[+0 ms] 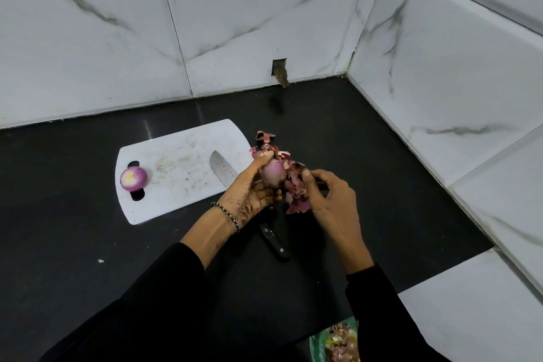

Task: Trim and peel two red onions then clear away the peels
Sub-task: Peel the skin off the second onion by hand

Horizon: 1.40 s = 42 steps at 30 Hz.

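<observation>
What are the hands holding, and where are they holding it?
The left hand grips a red onion around its sides. The right hand pinches the loose peels right beside that onion.

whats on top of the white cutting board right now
A peeled onion sits over the handle slot at the left end of the cutting board, and a knife blade lies at its right edge. The left hand covers where blade meets handle.

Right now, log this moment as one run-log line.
step: peeling | left hand: grips held onion | right hand: pinches peels | peeled onion: on board | knife: blade on board
</observation>
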Tool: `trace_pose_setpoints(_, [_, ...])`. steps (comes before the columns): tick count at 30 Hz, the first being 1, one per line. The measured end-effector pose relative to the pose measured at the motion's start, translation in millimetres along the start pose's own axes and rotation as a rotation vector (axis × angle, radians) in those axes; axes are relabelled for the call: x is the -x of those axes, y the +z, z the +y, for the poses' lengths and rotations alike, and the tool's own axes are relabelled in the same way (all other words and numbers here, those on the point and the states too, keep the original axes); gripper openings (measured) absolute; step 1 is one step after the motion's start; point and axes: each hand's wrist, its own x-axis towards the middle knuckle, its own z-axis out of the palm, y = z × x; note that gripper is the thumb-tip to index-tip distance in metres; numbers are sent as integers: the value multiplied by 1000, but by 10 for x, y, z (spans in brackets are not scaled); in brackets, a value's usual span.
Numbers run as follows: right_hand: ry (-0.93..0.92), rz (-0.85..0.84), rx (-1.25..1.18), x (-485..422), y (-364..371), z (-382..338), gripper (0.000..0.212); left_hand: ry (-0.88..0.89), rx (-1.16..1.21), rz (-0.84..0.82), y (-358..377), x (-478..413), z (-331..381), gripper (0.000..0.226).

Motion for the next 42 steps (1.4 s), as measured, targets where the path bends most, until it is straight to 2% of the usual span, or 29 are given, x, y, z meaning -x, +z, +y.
trace_pose_setpoints(4, [-55, -77, -224, 14, -42, -136, 20, 41, -64, 5, -7, 34, -1, 35])
trace_pose_setpoints(7, [-113, -116, -208, -26, -15, -162, 19, 59, -130, -28, -24, 50, 16, 35])
trace_pose_setpoints(11, [-17, -141, -324, -68, 31, -128, 17, 82, -168, -54, -10, 102, 34, 27])
trace_pose_setpoints(13, [5, -169, -357, -61, 31, -124, 15, 82, -179, -43, -20, 107, 23, 30])
trace_pose_setpoints(15, [-17, -156, -291, -34, 42, -126, 13, 53, -183, -25, -23, 77, -12, 41])
trace_pose_setpoints(18, [-84, -12, -154, 1, 125, -118, 11, -15, -111, -18, 24, 36, -92, 50])
trace_pose_setpoints(27, [-18, 309, -263, -6, 419, -192, 9, -116, 163, -16, 186, 4, -177, 53])
trace_pose_setpoints(30, [37, 302, -313, -70, 355, -230, 6, -105, 237, 5, 142, 40, -194, 56])
trace_pose_setpoints(35, [-57, 231, -321, -17, 205, -223, 9, -77, 147, 36, 22, 80, -175, 60])
trace_pose_setpoints(42, [-94, 145, -88, -119, 198, -18, 11, 20, 138, 17, -12, 198, -69, 33])
